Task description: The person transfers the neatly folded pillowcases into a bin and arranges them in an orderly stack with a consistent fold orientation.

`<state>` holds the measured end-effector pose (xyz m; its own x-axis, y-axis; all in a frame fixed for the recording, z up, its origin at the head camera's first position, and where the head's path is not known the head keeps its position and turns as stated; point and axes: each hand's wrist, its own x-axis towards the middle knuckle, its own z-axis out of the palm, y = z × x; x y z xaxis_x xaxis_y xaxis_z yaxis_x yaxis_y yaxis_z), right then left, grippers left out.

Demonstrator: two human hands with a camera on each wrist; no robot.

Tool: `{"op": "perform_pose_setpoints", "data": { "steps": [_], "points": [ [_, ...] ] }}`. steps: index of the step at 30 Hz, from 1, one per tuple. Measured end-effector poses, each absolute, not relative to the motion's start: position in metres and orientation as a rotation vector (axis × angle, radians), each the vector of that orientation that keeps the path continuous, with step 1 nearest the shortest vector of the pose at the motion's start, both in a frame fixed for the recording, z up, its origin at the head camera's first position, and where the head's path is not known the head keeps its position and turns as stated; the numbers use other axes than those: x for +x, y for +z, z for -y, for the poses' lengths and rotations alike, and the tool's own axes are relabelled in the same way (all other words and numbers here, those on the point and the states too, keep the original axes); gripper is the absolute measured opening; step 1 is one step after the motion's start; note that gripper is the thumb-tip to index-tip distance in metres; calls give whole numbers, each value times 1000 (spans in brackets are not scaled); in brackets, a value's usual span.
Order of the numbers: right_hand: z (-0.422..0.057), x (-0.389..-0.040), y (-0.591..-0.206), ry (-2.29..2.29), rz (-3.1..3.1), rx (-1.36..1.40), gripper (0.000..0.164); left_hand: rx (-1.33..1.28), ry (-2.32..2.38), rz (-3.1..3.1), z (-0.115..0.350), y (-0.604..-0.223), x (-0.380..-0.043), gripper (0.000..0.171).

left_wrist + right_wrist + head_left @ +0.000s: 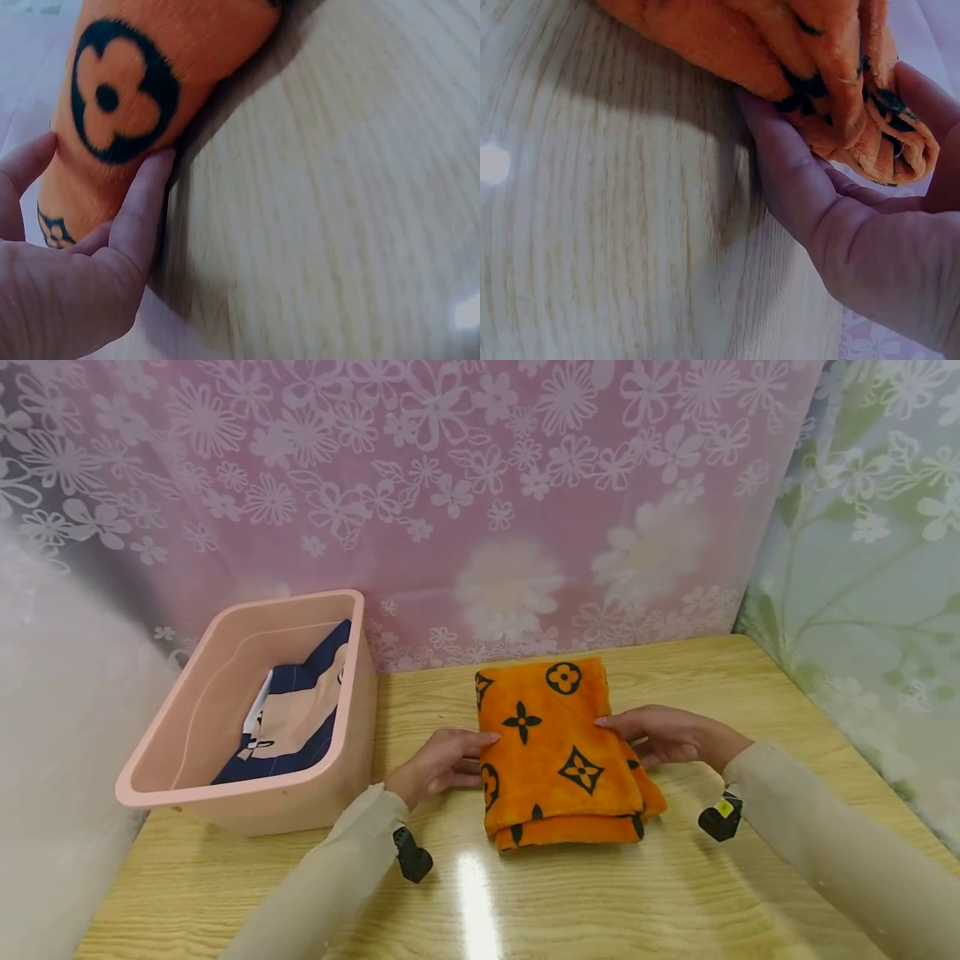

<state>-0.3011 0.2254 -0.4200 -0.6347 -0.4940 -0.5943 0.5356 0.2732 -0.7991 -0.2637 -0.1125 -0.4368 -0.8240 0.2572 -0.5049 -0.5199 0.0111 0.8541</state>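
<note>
A folded orange plush towel (551,752) with dark flower and star prints lies on the wooden table, its layers uneven at the right and front edges. My left hand (442,764) holds its left edge, thumb on top and the other fingers low along the side. On the opposite edge, my right hand (667,735) grips the towel, with the thumb above and fingers reaching beneath. Up close, the right wrist view shows bunched folds of the towel (832,67) between that thumb and the fingers. The left fingertips (154,169) press against the towel's side near the tabletop.
A pink plastic tub (360,693) stands at the left of the table (570,902). Inside it lies a navy and beige folded cloth (300,714). Floral curtains (465,510) hang behind the table and along the right side.
</note>
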Motion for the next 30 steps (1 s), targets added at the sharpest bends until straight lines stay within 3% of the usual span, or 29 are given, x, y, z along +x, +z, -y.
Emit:
{"op": "perform_pose_setpoints", "data": {
  "steps": [22,30],
  "points": [
    [-227,-298,-426,-1577,-1632,49,51,-285,1881,-1739,106,-436,-260,49],
    [-226,-291,-418,-1647,-1626,13,58,-289,1906,-1772,106,-430,-256,54]
  ]
}}
